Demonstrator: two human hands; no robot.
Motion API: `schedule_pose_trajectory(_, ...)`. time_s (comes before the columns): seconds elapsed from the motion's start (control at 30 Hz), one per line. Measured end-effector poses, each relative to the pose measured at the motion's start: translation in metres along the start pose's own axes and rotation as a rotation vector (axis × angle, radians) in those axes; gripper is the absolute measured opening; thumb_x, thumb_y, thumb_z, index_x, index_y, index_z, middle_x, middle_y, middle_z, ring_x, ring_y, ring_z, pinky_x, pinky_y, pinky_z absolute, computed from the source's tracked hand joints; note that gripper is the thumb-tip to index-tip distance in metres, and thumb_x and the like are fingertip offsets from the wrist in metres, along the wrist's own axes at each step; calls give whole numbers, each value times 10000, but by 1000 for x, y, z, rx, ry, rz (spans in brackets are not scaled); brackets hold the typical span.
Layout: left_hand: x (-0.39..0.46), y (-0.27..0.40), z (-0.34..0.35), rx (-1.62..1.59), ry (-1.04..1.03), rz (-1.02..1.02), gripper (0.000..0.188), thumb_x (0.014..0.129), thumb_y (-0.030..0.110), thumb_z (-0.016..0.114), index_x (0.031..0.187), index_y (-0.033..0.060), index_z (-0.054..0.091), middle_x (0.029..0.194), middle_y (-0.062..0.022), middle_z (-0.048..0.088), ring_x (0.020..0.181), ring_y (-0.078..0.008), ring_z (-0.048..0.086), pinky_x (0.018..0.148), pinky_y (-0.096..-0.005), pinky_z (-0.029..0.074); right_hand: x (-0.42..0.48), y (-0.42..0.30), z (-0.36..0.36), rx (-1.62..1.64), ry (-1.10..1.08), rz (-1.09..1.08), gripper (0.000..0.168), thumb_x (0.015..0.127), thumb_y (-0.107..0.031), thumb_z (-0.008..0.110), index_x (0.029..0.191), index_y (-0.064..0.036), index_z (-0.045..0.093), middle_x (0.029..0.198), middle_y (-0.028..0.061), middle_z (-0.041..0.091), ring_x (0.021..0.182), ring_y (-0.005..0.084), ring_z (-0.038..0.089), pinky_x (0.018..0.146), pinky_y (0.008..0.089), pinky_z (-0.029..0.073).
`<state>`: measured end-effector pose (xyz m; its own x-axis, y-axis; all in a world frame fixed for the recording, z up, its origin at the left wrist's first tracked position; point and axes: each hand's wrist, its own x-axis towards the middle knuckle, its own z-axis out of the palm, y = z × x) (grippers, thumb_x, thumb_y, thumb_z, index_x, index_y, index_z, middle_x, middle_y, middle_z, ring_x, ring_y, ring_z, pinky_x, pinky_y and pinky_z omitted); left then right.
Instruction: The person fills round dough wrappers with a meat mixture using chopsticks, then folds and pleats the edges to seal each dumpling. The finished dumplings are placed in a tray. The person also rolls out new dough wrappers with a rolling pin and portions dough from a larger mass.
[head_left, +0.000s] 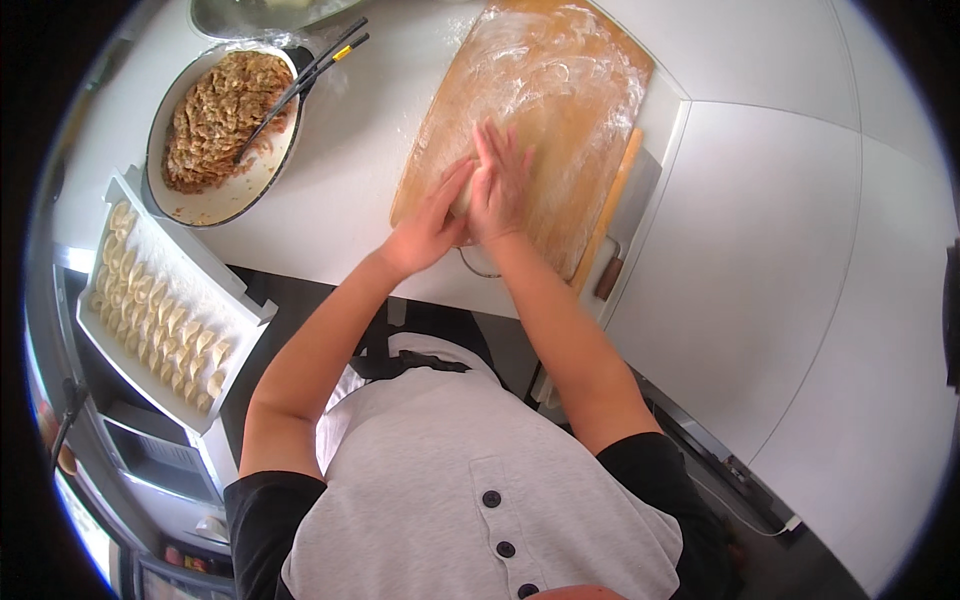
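Note:
Over the near half of a floured wooden board (555, 97), my two hands are together around a pale piece of dough (463, 199). My left hand (429, 225) cups it from the left side. From the right, my right hand (501, 184) presses against it with its fingers stretched out flat. Most of the dough is hidden by the hands, so its full shape cannot be told. Along the board's right edge lies a thin wooden rolling pin (611, 206).
A white pan (262, 180) holds minced filling (221, 112) with black chopsticks (322, 60) in it. At left, a white tray (244, 341) bears rows of dumplings (161, 315). A cleaver's brown handle (610, 279) shows beside the board. Another container (225, 19) stands at the top.

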<state>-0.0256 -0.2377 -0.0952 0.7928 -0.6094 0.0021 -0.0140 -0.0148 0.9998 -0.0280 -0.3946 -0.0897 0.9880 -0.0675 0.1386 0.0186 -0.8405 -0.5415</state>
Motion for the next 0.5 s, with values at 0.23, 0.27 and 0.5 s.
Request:
schedule_pose_trajectory(0.23, 99, 0, -22, -16, -116, 79, 724, 796, 92, 691, 1459, 31, 405, 1428, -198, 484, 1324, -358, 462, 1121, -404, 366, 68, 45, 6, -48, 33, 168, 675, 1014, -562, 95, 1517, -214, 381, 1585, 116, 330, 1507, 365, 143, 1196, 586, -36)
schedule_pose_trajectory(0.27, 107, 0, -21, 3, -113, 74, 728, 791, 110, 709, 1453, 30, 414, 1405, -196, 504, 1305, -358, 479, 1115, -405, 373, 78, 53, 8, -54, 59, 181, 676, 1012, -567, 96, 1517, -220, 381, 1585, 117, 328, 1507, 363, 146, 1196, 582, -45)
schedule_pose_trajectory(0.5, 102, 12, -10, -33, 44, -160, 846, 768, 93, 775, 1493, 26, 345, 1448, -165, 479, 1343, -297, 458, 1113, -388, 390, 108, 46, -33, 252, -438, 191, 836, 937, -741, 46, 1599, -233, 92, 1669, 83, 0, 1532, 290, -38, 1215, 481, -74)
